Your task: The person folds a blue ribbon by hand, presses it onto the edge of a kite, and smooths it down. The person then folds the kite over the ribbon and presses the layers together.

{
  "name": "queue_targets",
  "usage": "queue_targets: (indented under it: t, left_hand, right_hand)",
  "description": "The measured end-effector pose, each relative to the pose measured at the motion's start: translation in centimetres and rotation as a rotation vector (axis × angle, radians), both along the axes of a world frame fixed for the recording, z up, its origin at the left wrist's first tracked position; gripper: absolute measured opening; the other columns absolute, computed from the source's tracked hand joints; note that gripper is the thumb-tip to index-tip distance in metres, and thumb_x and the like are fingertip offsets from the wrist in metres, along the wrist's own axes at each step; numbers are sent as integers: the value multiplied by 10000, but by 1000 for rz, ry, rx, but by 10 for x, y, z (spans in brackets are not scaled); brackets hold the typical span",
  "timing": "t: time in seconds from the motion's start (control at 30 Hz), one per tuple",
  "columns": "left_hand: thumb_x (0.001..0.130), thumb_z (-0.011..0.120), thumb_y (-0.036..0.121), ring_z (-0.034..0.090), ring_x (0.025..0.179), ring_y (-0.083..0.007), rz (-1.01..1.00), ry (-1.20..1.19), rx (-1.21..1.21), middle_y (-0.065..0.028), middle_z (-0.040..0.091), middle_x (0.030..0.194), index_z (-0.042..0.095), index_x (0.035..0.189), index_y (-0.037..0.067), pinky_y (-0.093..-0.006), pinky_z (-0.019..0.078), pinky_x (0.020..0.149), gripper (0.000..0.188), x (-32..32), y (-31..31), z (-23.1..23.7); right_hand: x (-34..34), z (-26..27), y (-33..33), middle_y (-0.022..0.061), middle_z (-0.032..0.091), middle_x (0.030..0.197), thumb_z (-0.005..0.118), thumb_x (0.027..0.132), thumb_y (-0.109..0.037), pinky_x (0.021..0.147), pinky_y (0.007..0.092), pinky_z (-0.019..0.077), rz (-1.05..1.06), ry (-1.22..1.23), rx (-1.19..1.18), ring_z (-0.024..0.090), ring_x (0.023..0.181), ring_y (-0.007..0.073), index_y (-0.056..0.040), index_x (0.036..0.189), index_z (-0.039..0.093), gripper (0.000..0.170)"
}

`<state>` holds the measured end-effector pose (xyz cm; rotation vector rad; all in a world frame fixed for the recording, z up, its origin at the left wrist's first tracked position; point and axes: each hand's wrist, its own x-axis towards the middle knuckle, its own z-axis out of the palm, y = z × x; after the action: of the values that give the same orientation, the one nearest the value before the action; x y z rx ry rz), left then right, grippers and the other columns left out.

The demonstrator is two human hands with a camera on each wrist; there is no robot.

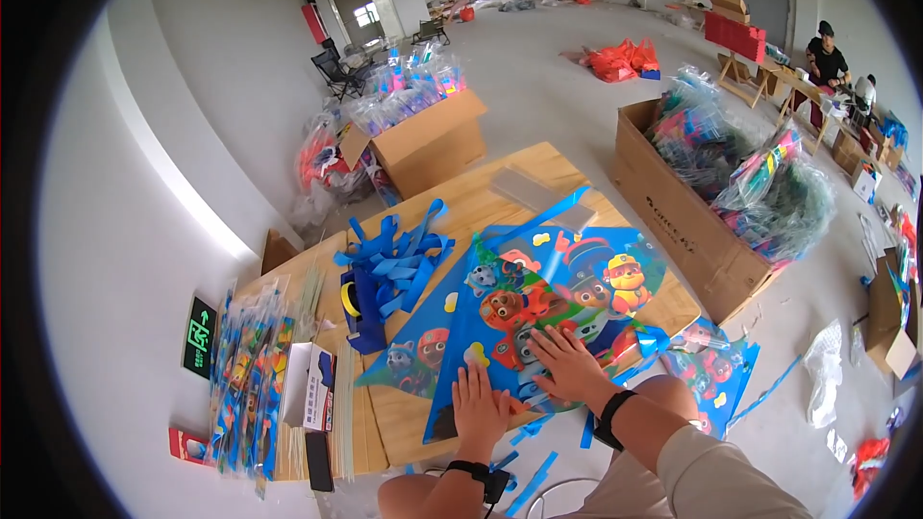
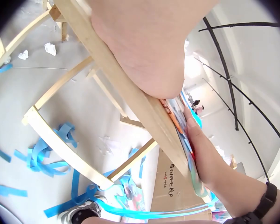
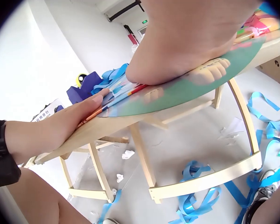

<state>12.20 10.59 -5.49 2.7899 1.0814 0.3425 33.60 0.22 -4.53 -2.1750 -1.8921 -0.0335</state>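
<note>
A stack of blue sheets printed with cartoon dogs (image 1: 510, 312) lies on the wooden table (image 1: 538, 165). My left hand (image 1: 481, 410) rests flat on the near edge of the sheets, fingers straight and pointing away from me. To its right, my right hand (image 1: 572, 365) presses on the printed dogs with fingers extended. In the right wrist view, a curved green sheet edge (image 3: 177, 95) juts past the table side under my right hand. Loose blue strips (image 1: 399, 255) and a blue tape dispenser (image 1: 363, 312) sit left of the sheets.
Packed printed bundles (image 1: 252, 375), a white box (image 1: 310, 384) and a dark phone (image 1: 319, 461) line the table's left side. Cardboard boxes (image 1: 433, 142) full of plastic-wrapped goods stand beyond and to the right. Blue strips (image 2: 42, 156) litter the floor below.
</note>
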Motion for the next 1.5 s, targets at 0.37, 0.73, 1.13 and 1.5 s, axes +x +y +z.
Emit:
queue_targets:
  t: [0.37,0.73,1.13,1.5]
  left_hand:
    - [987,503,423,211,1522,-409,-14,-1,12,-225,264,1632,284,1558,-26,-534,153,1232,758,1,-1,-2]
    - [998,475,454,198,1530,-391,-3,23,47,-214,250,1641,268,1569,-13,-519,142,1239,766,-1,1,-7]
    - [994,485,460,207,1531,-374,-7,10,73,-201,282,1632,291,1565,-1,-508,138,1243,759,1,1,-8]
    - [1001,479,436,173,1540,-373,9,64,4,-202,227,1652,226,1585,-1,-500,120,1249,772,2,-1,1]
  right_hand:
    - [-16,11,-23,100,324,1627,593,943,-454,1227,485,240,14,-24,95,289,1506,318,-89,1528,397,717]
    - [-24,7,-81,116,300,1639,565,976,-493,1234,443,233,157,-32,-66,291,1509,284,-51,1547,350,753]
    - [26,9,-122,150,352,1606,595,949,-463,1232,457,243,-70,-42,4,329,1493,294,-17,1525,375,761]
    - [33,8,-131,140,427,1559,637,924,-415,1205,472,285,-252,-81,102,428,1428,292,-46,1474,460,685]
